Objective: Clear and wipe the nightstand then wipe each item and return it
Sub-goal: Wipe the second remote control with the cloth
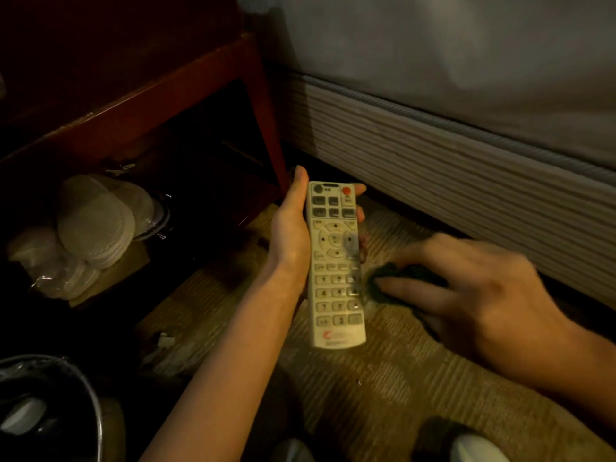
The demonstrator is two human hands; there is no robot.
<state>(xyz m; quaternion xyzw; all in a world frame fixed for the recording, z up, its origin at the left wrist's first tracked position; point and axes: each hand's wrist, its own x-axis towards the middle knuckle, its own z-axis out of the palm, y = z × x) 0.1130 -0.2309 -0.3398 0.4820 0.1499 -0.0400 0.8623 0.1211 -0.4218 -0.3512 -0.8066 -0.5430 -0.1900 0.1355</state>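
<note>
- We see the left hand [293, 225] wrapped around a white remote control [335, 265]: the thumb lies along its left edge and fingertips curl over its right edge near the top.
- We note the remote control is held buttons up above the carpet [366, 388], its red button at the far end.
- We see the right hand [480, 295], blurred, just right of the remote control, with fingers extended over a dark cloth [400, 278]. The cloth sits bunched under the fingers; we cannot tell whether the fingers pinch it or only press on it.
- We see the cloth close beside the lower right edge of the remote control; we cannot tell whether they touch.
- We see the dark red nightstand [186, 81] up left of the hands. Its lower shelf [213, 195] carries pale slippers in clear wrapping [96, 221].
- We see the bed [466, 128] to the right, its ribbed mattress edge running along the carpet.
- We see a bin with a plastic liner [50, 405] at bottom left.
</note>
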